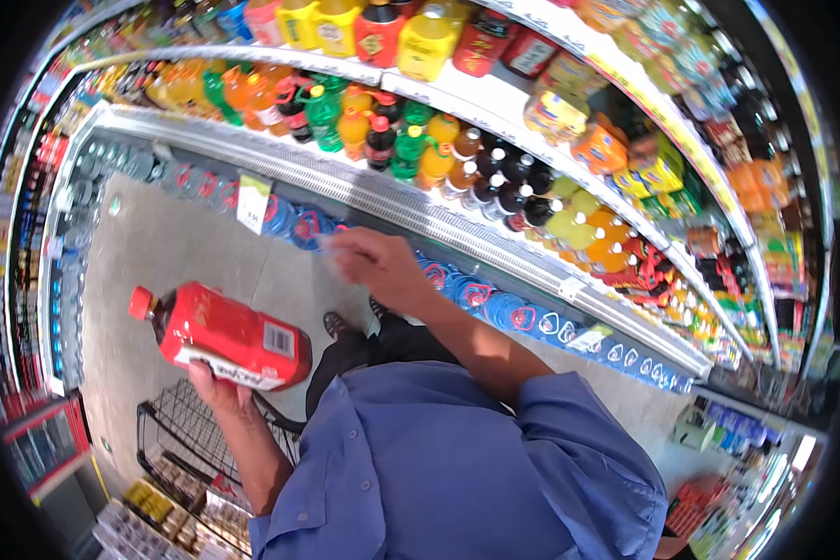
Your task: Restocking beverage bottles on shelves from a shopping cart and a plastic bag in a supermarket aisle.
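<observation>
A large bottle with a red label and a red cap lies tilted in my left hand, whose fingers wrap it from below. Its cap points to the left, and the dark drink shows at its neck. My right hand is raised in front of the cooler, apart from the bottle. Motion smears its fingers, so I cannot make out whether they hold anything. Nearest to that hand are the blue-tinted water packs along the foot of the cooler.
A black wire shopping cart stands at my lower left, near stacked cartons. Ahead, an open cooler holds rows of soda bottles. Packaged goods fill the upper shelf. A price card stands on the water packs.
</observation>
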Available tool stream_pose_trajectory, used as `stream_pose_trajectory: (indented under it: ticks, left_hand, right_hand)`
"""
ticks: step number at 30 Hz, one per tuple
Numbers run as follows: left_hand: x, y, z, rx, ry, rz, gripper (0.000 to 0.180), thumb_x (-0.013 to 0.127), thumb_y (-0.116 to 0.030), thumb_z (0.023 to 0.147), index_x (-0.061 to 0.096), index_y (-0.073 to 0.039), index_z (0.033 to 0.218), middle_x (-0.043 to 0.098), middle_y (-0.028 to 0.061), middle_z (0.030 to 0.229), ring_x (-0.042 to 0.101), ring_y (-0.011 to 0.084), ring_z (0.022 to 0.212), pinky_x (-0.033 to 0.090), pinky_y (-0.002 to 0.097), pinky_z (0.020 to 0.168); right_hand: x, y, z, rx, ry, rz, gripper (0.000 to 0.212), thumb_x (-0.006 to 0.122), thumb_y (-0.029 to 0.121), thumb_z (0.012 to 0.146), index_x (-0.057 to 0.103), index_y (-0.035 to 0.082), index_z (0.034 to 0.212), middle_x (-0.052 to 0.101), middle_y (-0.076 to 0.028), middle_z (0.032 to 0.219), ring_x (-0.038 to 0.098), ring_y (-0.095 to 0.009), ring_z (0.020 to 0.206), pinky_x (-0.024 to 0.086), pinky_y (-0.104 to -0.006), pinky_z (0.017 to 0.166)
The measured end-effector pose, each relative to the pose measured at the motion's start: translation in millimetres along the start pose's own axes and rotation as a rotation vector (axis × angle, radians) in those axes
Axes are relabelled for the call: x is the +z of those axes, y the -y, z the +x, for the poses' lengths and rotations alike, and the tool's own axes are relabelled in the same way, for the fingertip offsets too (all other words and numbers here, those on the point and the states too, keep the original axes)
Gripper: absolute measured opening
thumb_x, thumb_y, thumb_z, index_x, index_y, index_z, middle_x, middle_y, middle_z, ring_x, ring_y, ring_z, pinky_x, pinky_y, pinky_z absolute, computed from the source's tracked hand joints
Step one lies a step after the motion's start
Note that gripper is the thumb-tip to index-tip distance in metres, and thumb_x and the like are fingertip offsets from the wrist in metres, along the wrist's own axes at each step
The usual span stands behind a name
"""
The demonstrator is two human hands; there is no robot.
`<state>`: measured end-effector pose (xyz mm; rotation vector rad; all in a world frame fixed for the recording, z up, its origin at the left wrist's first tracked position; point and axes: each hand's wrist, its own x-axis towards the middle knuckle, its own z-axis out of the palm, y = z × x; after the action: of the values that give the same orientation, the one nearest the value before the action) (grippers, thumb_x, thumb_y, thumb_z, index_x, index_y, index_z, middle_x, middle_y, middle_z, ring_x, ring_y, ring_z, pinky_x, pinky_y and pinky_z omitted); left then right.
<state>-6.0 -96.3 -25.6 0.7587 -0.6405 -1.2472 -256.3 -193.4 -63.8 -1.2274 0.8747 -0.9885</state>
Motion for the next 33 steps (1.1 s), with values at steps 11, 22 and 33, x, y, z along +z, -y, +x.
stream_pose_trajectory:
  ticks: [11,22,33]
  left_hand:
    - [40,20,2,-0.195,0.131,0.084,0.09,0.089,-0.035,0.064,0.044,0.0,0.134,0.06,0.0139,0.123,0.064,0.0256,0.106,0.055,0.0405,0.091]
    - [49,16,9,-0.131,0.094,0.221,0.091,0.092,-0.03,0.057,0.048,0.002,0.13,0.064,0.0106,0.113,0.065,0.0204,0.1,0.053,0.0353,0.089]
    - [89,24,26,-0.016,0.32,0.963,0.088,0.094,-0.029,0.051,0.055,0.0,0.125,0.063,0.0103,0.113,0.062,0.022,0.105,0.049,0.0359,0.092]
  right_hand:
    - [26,50,24,-0.252,0.211,-0.342,0.035,0.066,0.022,0.089,0.044,0.006,0.112,0.069,-0.013,0.079,0.068,-0.028,0.071,0.049,-0.0371,0.063]
    - [-2,43,17,-0.299,0.171,-0.303,0.049,0.074,0.017,0.083,0.049,0.005,0.124,0.067,-0.013,0.106,0.066,-0.017,0.084,0.052,-0.0294,0.07]
    - [-21,102,-5,-0.264,0.219,-0.574,0.055,0.078,0.045,0.074,0.067,0.007,0.112,0.066,-0.01,0.1,0.066,-0.027,0.09,0.052,-0.0342,0.079]
